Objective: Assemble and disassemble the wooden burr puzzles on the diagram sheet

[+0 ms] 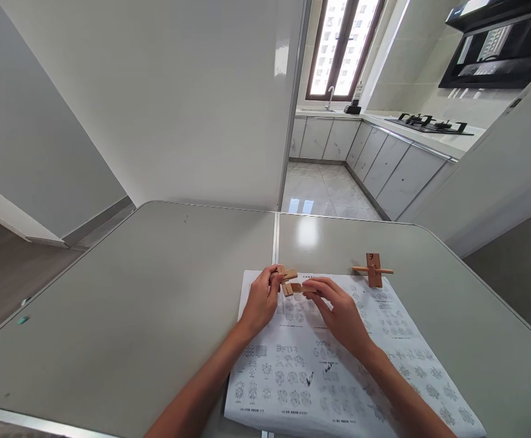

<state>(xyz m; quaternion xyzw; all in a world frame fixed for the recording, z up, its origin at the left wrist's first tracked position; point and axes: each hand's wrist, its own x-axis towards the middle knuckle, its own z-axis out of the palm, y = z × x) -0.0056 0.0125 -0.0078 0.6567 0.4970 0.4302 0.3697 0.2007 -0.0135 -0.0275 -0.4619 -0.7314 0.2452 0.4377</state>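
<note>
My left hand is closed around a small assembly of notched wooden puzzle pieces. Between the thumb and fingers of my right hand is another wooden piece, its end touching or very near the assembly; I cannot tell whether they are joined. Both hands are just above a large paper sheet printed with rows of small diagrams and marked with pen ticks. At the sheet's far right corner lies a cross-shaped wooden puzzle assembly, with a dark mark on its upright piece.
The grey table has a metal seam down its middle. A small green object lies near its left edge. Beyond the table are a white wall panel and a kitchen with a gas stove, cabinets and a window.
</note>
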